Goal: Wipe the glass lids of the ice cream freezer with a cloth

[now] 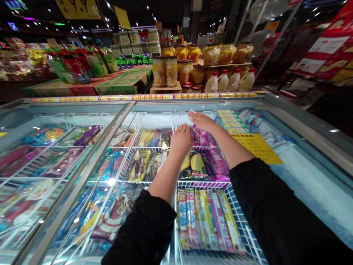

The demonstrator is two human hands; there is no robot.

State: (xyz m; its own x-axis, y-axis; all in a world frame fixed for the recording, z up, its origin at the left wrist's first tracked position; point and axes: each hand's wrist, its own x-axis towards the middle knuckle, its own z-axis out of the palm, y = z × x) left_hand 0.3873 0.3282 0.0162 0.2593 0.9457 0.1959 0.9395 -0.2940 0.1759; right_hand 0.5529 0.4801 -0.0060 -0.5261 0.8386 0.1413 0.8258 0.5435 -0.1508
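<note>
My right hand (202, 120) reaches to the far inner wall of a chest freezer, its fingers stretched forward and pressed together. Under its fingertips shows the edge of a small white cloth or tissue (191, 111), mostly hidden by the hand. My left hand (182, 139), with a ring on one finger, is just left of it, over the far wire baskets. Its fingers point forward and lie close together, with nothing visible in them. Purple ice cream packs (202, 137) lie below and between the hands. Black durian-picture packs (195, 165) lie in the middle wire basket.
Long, narrow ice pop packs (206, 217) fill the near basket. A metal-framed glass lid (91, 165) crosses the left side. A yellow sign (259, 147) and boxes (231, 120) are at right. Beyond the freezer rim (149, 97) stand jars (171, 71) and white jugs (223, 81).
</note>
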